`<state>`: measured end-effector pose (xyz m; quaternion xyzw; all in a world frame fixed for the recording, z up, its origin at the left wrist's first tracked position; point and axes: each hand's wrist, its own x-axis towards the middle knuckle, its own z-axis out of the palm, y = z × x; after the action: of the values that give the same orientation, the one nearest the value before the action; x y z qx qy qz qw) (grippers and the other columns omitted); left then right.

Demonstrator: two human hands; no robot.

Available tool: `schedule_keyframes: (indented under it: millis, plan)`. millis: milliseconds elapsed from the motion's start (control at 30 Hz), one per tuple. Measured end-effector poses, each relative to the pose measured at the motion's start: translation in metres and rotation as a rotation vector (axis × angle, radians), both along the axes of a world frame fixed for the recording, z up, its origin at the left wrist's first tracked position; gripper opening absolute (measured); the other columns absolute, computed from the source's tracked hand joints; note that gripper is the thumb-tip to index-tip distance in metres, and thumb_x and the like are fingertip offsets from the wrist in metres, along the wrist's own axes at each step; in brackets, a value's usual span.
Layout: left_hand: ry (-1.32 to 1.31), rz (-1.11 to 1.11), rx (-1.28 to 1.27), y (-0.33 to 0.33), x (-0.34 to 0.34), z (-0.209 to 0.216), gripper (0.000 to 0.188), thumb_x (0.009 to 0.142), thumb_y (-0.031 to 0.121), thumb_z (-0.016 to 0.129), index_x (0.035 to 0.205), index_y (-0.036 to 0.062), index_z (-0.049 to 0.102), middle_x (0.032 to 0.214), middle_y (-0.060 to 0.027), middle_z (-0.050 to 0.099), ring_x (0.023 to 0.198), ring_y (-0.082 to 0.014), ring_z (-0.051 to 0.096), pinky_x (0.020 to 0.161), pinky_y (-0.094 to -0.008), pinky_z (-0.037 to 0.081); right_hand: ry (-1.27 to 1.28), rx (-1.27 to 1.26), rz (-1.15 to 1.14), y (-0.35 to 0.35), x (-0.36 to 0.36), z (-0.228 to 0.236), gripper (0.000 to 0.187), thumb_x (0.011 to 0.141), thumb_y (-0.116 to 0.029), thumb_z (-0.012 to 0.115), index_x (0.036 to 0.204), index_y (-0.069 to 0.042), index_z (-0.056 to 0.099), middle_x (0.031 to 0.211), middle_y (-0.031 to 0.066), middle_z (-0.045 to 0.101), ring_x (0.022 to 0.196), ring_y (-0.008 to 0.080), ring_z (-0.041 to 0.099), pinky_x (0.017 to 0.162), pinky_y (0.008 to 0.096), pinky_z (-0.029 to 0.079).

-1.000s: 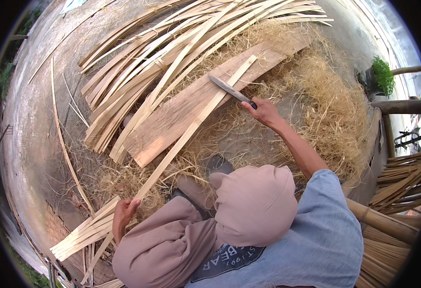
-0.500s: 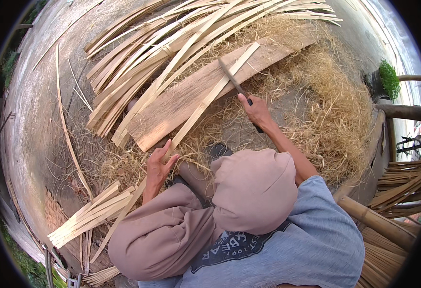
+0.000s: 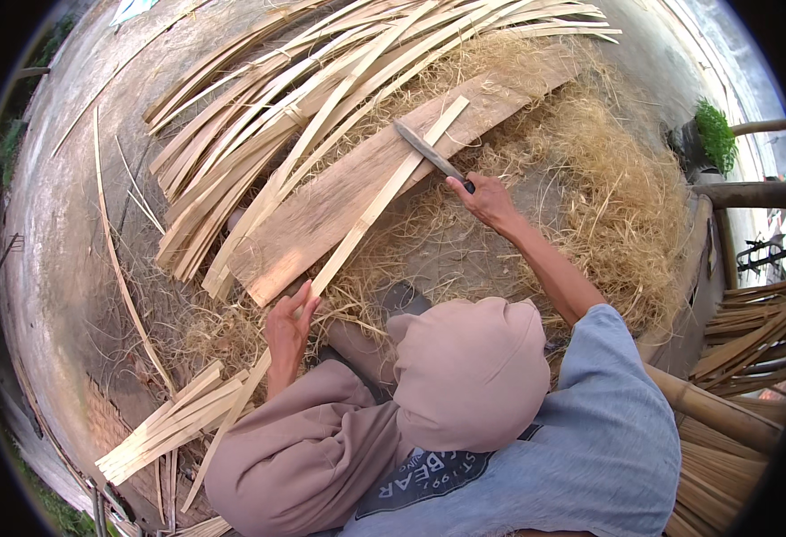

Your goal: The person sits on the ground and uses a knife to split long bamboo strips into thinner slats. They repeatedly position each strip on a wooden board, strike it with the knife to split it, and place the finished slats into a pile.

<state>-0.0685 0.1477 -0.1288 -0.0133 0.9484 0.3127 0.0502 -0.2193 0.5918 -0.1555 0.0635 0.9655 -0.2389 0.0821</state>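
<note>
My right hand (image 3: 485, 199) is closed around the dark handle of a knife (image 3: 427, 150). Its grey blade lies across a long pale bamboo strip (image 3: 368, 215), a little below the strip's far end. That strip slants over a wide wooden plank (image 3: 308, 215). At the plank's near left corner, my left hand (image 3: 290, 329) pinches the strip between thumb and fingers. A pale length (image 3: 227, 430) runs on below this hand beside my knee; the hand hides whether it is the same strip.
Many split strips (image 3: 268, 134) lie heaped beyond the plank, and a smaller bundle (image 3: 174, 421) sits at the lower left. Curly shavings (image 3: 621, 197) cover the ground to the right. A bamboo pole (image 3: 724, 412) and more strips (image 3: 742, 340) are at the right edge, below a green plant (image 3: 713, 139).
The knife has swung to a flatter angle across the strip, and its handle end no longer shows below my right hand. My left hand keeps its grip. The whole view has shifted slightly.
</note>
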Motion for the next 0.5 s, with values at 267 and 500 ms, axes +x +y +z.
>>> schedule_keyframes:
  millis: [267, 500]
  plan:
    - [-0.036, 0.008, 0.029, 0.000, 0.006, -0.001, 0.039, 0.093, 0.040, 0.075, 0.129, 0.0245, 0.074, 0.070, -0.0095, 0.054, 0.063, -0.0283, 0.055, 0.063, -0.0423, 0.043, 0.079, -0.067, -0.250, 0.031, -0.022, 0.007, 0.075, 0.097, -0.067, 0.052, 0.070, 0.001, 0.065, 0.065, 0.0213, 0.062, 0.066, 0.0364, 0.063, 0.066, 0.0484, 0.049]
    - [-0.076, -0.033, -0.120, 0.009, -0.003, 0.012, 0.036, 0.102, 0.039, 0.062, 0.132, 0.0215, 0.072, 0.075, -0.0139, 0.061, 0.071, -0.0312, 0.062, 0.069, -0.0424, 0.047, 0.064, -0.276, 0.295, -0.132, 0.119, 0.008, 0.056, 0.096, -0.057, 0.064, 0.082, -0.003, 0.064, 0.068, 0.0146, 0.064, 0.062, 0.0300, 0.065, 0.059, 0.0457, 0.051]
